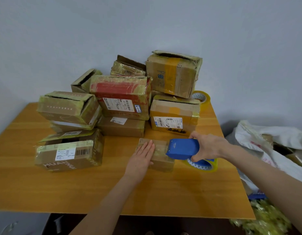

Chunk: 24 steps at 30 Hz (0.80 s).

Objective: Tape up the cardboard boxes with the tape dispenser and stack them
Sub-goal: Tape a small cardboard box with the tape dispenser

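A small flat cardboard box [161,156] lies on the wooden table [79,189] right of centre. My left hand [142,156] presses flat on its left part, fingers straight. My right hand [207,147] grips the blue tape dispenser [182,148], whose front edge sits on the box's right end. The dispenser's yellowish tape roll [203,164] hangs below my hand. Several worn, taped cardboard boxes are piled behind, among them a red-printed box [121,92] and a tall box [172,73] at the back right.
A box marked HUAZHU [68,151] sits at the left front. A spare tape roll [200,97] stands near the wall behind the right pile. White bags [274,145] with scraps lie off the table's right edge. Tape scraps [264,219] lie below.
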Tool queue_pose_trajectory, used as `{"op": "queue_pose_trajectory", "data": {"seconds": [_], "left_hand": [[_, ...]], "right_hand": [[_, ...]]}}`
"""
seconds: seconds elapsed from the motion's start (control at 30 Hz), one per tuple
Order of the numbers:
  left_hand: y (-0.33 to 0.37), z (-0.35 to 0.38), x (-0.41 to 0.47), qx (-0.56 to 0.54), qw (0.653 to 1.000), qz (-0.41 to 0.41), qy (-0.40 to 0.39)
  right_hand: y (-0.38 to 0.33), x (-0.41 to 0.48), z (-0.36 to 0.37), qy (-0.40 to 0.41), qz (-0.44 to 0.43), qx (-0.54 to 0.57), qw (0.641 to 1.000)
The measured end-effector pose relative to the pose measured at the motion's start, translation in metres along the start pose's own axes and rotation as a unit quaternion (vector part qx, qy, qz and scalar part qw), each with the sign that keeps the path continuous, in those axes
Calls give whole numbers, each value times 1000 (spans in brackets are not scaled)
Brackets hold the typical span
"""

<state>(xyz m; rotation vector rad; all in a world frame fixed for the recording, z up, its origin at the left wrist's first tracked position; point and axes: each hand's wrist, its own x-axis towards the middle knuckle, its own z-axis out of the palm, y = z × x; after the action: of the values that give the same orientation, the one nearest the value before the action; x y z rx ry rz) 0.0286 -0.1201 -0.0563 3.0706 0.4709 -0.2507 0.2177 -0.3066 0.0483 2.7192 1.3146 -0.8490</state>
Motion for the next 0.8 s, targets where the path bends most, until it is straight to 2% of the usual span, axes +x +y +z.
{"op": "queue_pose_trajectory", "data": {"seconds": [0.17, 0.23, 0.4, 0.57, 0.8], "left_hand": [[-5, -7, -2, -9, 999, -44, 1], [3, -13, -2, -25, 998, -52, 5], [30, -11, 3, 28, 999, 30, -5], [31, -4, 6, 3, 1000, 18, -1], [28, -3, 4, 0, 1000, 27, 6]], "right_hand": [[-7, 8, 3, 24, -10, 34, 999], [-9, 12, 4, 18, -16, 8, 1000], [-5, 12, 9, 12, -27, -16, 999], [5, 12, 13, 18, -38, 3, 999], [31, 7, 13, -12, -54, 96, 994]]}}
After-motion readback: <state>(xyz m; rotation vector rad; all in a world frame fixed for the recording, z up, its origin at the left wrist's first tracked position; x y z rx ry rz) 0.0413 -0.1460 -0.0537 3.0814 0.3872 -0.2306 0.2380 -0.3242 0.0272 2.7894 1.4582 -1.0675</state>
